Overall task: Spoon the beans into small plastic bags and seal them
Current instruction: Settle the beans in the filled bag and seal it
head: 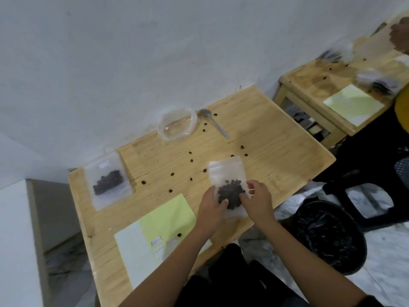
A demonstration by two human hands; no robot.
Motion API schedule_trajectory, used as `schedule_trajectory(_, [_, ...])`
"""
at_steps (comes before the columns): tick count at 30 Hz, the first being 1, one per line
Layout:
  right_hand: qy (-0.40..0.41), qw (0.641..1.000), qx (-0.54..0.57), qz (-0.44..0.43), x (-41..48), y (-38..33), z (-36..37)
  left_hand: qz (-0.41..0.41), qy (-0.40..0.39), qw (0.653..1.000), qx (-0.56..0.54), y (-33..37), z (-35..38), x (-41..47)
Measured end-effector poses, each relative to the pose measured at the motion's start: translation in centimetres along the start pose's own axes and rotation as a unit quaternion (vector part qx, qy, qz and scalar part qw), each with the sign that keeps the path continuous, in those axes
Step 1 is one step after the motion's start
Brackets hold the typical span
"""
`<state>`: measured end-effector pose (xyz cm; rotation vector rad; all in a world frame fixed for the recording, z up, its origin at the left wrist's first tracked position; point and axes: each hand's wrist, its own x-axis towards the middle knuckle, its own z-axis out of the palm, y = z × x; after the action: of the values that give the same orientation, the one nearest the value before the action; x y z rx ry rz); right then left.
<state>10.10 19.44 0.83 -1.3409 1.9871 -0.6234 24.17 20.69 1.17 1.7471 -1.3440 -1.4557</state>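
A small clear zip bag (228,173) with dark beans in its lower half lies on the wooden table (276,138), near its front edge. My left hand (210,209) holds the bag's left side, thumb on top. My right hand (257,200) pinches its right side. A second filled bag (108,180) lies flat at the table's left end. A metal spoon (213,122) rests at the back, next to an empty large clear bag (177,124). Several loose beans (191,161) are scattered over the table.
A yellow-green paper sheet (163,220) with a white sheet under it lies at the front left. A black bin (327,235) stands on the floor to the right. Another wooden table (309,85) with bags, and a second person's hand (400,36), are at the far right.
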Motion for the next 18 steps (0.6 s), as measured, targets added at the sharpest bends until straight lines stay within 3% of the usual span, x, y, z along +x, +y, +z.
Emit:
schedule_trajectory(5, [-0.028, 0.996, 0.08, -0.032, 0.9, -3.7, -0.9, 0.003, 0.091, 0.989, -0.116, 0.2, -3.7, -0.7])
schedule_trajectory(11, [-0.233, 0.957, 0.129, -0.118, -0.5, -9.7, 3.2, 0.047, 0.17, 0.942, -0.286, -2.4, -11.2, -3.1])
schedule_trajectory(15, [-0.348, 0.921, 0.103, -0.143, -2.6, -11.7, 7.7, 0.034, 0.262, 0.917, -0.297, -6.2, -15.3, -6.1])
schedule_trajectory(18, [-0.375, 0.914, 0.002, -0.155, -4.0, -11.4, 10.8, 0.011, 0.336, 0.887, -0.317, -9.5, -17.4, -8.9])
